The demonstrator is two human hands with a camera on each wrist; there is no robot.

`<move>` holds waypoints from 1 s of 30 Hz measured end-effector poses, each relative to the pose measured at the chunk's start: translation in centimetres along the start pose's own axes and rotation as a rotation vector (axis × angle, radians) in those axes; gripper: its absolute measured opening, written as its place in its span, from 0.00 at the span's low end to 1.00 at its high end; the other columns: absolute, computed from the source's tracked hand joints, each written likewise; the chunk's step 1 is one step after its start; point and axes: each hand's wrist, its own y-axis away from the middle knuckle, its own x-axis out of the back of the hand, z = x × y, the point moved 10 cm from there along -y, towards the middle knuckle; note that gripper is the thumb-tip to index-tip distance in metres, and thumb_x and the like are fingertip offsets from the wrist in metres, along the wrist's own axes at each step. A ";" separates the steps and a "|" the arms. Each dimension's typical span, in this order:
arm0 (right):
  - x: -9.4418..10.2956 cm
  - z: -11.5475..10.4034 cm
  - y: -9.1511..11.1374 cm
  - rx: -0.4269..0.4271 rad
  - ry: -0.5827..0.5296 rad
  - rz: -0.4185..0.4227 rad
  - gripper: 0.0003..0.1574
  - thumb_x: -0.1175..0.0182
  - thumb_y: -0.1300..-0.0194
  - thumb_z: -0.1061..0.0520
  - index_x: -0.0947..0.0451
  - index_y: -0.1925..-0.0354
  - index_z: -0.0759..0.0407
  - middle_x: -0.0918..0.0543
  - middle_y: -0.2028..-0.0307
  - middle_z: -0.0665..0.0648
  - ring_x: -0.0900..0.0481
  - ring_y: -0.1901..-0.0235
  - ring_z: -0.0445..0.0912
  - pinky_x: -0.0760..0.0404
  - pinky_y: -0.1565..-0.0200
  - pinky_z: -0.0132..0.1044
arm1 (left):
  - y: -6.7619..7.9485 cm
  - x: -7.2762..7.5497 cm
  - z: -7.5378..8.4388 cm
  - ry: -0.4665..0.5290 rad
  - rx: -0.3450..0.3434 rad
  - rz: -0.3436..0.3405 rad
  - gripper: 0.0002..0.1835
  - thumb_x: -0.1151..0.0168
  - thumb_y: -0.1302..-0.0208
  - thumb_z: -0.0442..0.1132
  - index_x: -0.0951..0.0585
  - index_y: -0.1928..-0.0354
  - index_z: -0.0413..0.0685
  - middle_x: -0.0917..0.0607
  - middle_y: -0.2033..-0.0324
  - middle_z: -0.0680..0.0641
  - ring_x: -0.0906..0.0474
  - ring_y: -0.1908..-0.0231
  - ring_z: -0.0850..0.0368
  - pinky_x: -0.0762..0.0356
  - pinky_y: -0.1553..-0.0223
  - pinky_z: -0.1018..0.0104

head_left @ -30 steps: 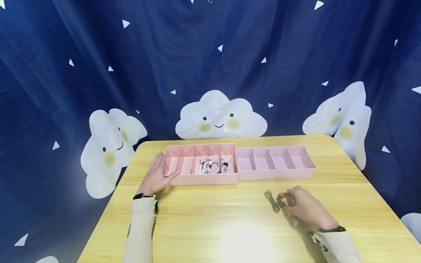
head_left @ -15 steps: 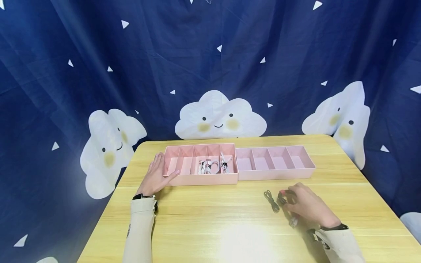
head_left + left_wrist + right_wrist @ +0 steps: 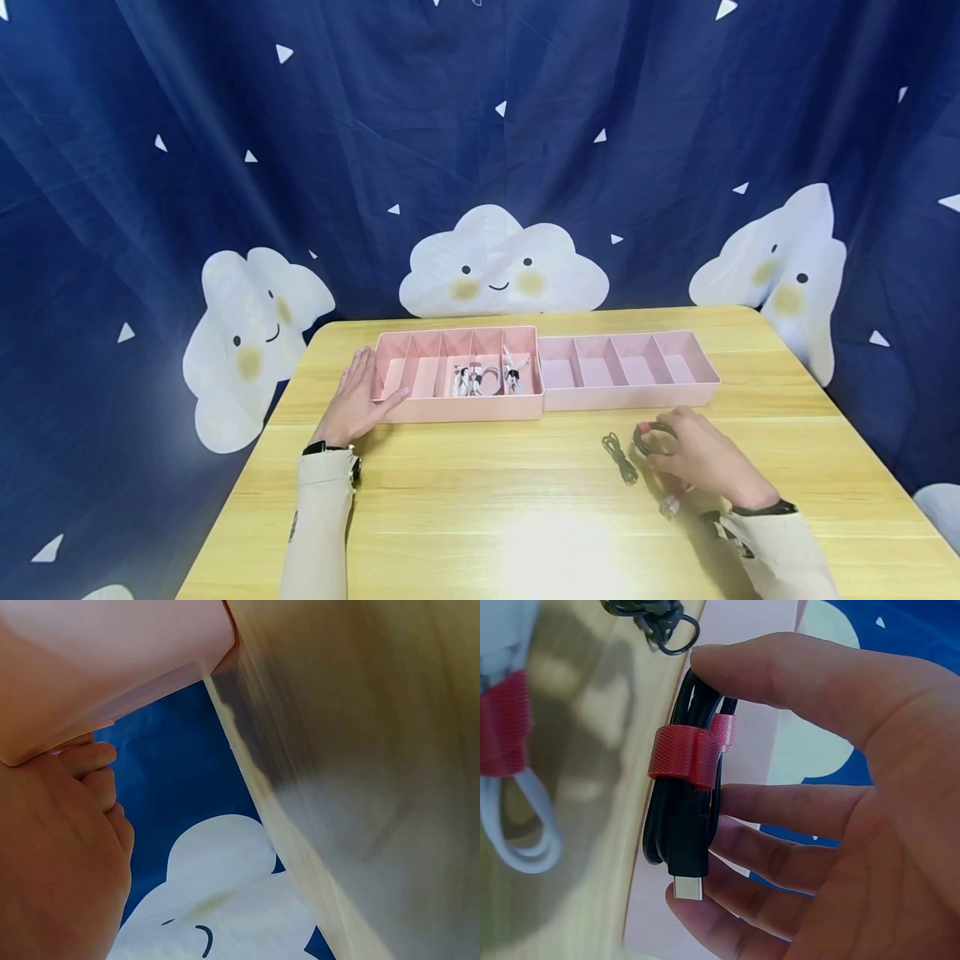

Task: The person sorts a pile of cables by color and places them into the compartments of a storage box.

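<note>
In the head view my right hand (image 3: 708, 458) pinches a coiled black cable (image 3: 658, 433) between thumb and fingertips. A red strap (image 3: 682, 756) binds this cable, and its USB-C plug points down in the right wrist view. On the table just below that hand lies a white cable (image 3: 531, 825) with a red strap of its own. Left of the hand lies a tied black cable (image 3: 619, 458). My left hand (image 3: 352, 406) rests against the left end of a pink divided box (image 3: 457, 409), fingers extended along its side and thumb at its front rim.
A paler pink divided box (image 3: 630, 397) stands end to end with the first, on its right. White cables (image 3: 475, 382) lie in compartments of the left box. Both stand toward the back of a wooden table (image 3: 450, 500), before a dark blue cloud-print curtain (image 3: 525, 125).
My right hand has shifted slightly toward the boxes with the black cable, which now looks clear of the white cable beneath. My left hand has stayed in place.
</note>
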 end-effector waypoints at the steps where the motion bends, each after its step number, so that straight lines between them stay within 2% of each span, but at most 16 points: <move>1: 0.1 0.0 -0.1 0.002 -0.001 0.003 0.23 0.23 0.47 0.55 0.15 0.52 0.57 0.16 0.53 0.62 0.18 0.57 0.51 0.14 0.54 0.56 | 0.0 0.0 0.0 0.000 0.000 0.001 0.63 0.45 0.35 0.75 0.57 0.18 0.35 0.57 0.17 0.35 0.65 0.16 0.38 0.60 0.18 0.36; 10: 1.2 -0.8 -0.8 0.032 -0.012 0.032 0.21 0.25 0.46 0.56 0.15 0.52 0.53 0.15 0.52 0.62 0.15 0.53 0.57 0.15 0.50 0.62 | -0.1 0.0 0.1 0.002 -0.004 0.005 0.63 0.46 0.35 0.76 0.58 0.18 0.35 0.56 0.17 0.34 0.63 0.16 0.38 0.60 0.18 0.36; 14: 1.7 -1.2 -1.0 0.047 -0.010 0.048 0.20 0.26 0.46 0.58 0.14 0.52 0.53 0.14 0.51 0.61 0.16 0.49 0.61 0.17 0.46 0.64 | -0.1 -0.1 0.1 -0.001 -0.005 0.004 0.64 0.46 0.35 0.76 0.59 0.18 0.37 0.56 0.17 0.34 0.63 0.16 0.38 0.59 0.18 0.35; 21: 2.4 -1.8 -1.4 0.066 -0.021 0.062 0.23 0.29 0.47 0.61 0.16 0.51 0.52 0.14 0.44 0.64 0.18 0.42 0.63 0.18 0.42 0.62 | -0.1 -0.1 0.0 -0.003 -0.004 0.003 0.64 0.46 0.35 0.76 0.60 0.18 0.37 0.56 0.17 0.34 0.64 0.16 0.39 0.59 0.18 0.35; 30: 3.0 -2.7 -2.1 0.089 -0.010 0.066 0.21 0.30 0.47 0.61 0.16 0.52 0.50 0.12 0.46 0.61 0.17 0.42 0.63 0.18 0.42 0.61 | 0.0 0.1 0.2 0.000 0.000 -0.004 0.63 0.45 0.34 0.75 0.60 0.18 0.36 0.57 0.17 0.34 0.64 0.16 0.38 0.59 0.18 0.36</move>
